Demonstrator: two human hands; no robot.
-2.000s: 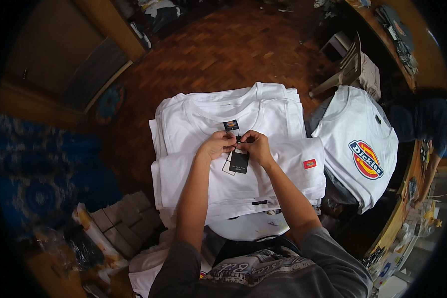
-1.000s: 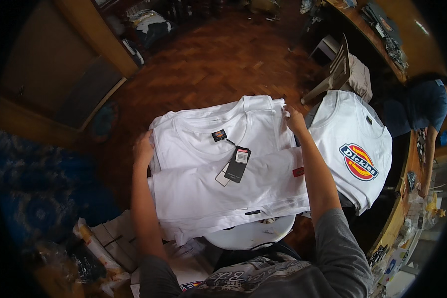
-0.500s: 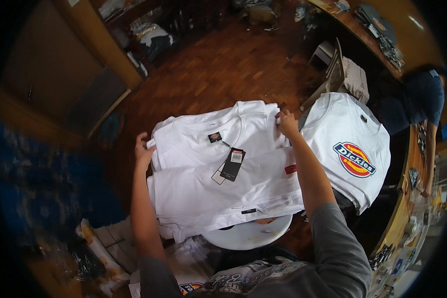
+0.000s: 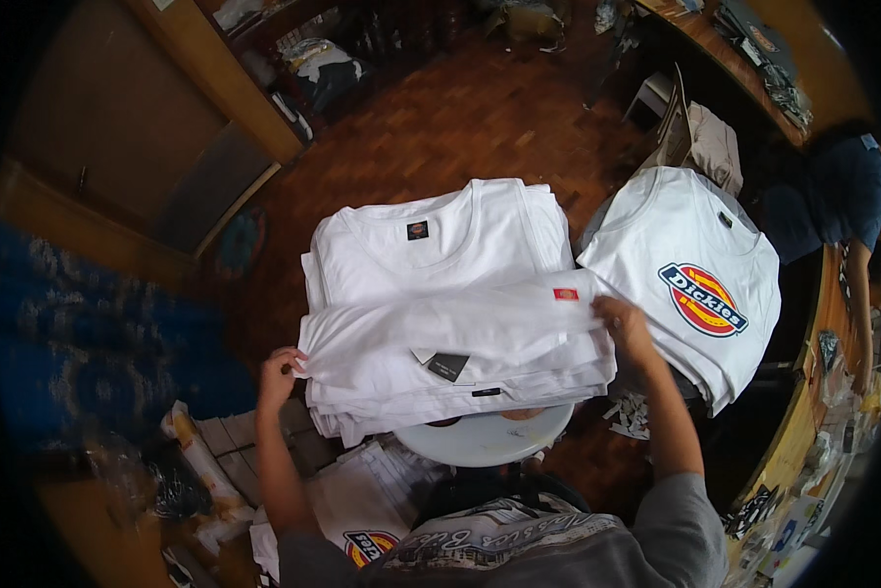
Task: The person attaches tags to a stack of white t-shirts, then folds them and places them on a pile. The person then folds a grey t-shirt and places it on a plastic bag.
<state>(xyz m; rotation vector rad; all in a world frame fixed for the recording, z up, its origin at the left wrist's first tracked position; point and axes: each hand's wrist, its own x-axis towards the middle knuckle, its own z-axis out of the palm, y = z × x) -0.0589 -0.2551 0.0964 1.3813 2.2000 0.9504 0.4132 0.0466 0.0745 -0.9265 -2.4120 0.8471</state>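
The white shirt (image 4: pixel 450 318) lies mid-frame between the hands, atop a pile on a white stool (image 4: pixel 485 438). The left hand (image 4: pixel 280 376), left of centre, pinches its folded edge; the right hand (image 4: pixel 621 323), right of centre, pinches the opposite edge, probably to keep the fold taut and level.

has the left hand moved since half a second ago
Yes: judged against the round white stool, the left hand has moved down the picture.

White shirt (image 4: pixel 440 314), blue white-patterned cloth (image 4: pixel 88 333), brown herringbone floor (image 4: pixel 440 122)
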